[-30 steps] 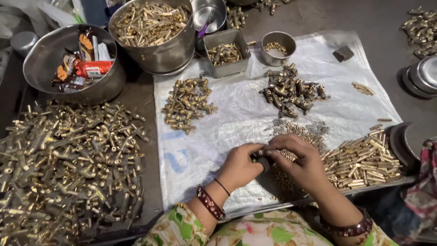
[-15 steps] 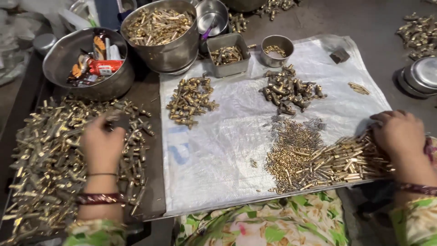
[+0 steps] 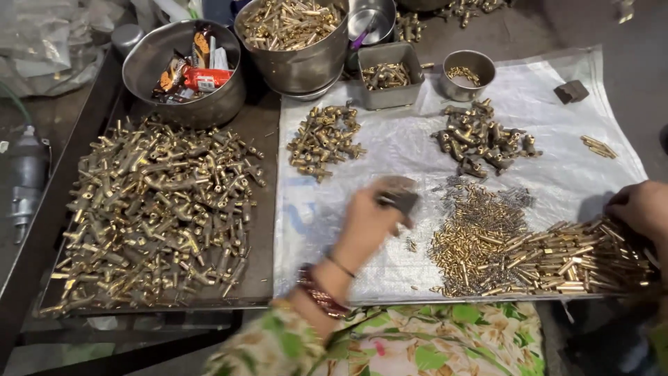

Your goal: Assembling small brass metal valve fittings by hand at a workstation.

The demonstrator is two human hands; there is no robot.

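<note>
My left hand (image 3: 369, 221) is over the middle of the white plastic sheet (image 3: 417, 150), shut on a dark brass fitting (image 3: 398, 199) that is blurred by motion. My right hand (image 3: 641, 207) rests at the right edge on a heap of long brass rods (image 3: 577, 259), fingers curled; whether it grips one is hidden. Between the hands lies a heap of small brass pins and springs (image 3: 476, 233). A large pile of brass tee fittings (image 3: 153, 209) covers the dark tray on the left.
On the sheet lie a small pile of brass fittings (image 3: 323, 139), a darker pile (image 3: 483, 136), a few loose rods (image 3: 598, 146) and a dark block (image 3: 572, 90). At the back stand a steel bowl with packets (image 3: 156, 49), a big bowl of brass parts (image 3: 292, 59), a square tin (image 3: 386, 94) and a small cup (image 3: 467, 87).
My left hand has come back from the tee pile on the left tray to the middle of the sheet, now carrying a fitting. My right hand stays at the rod heap.
</note>
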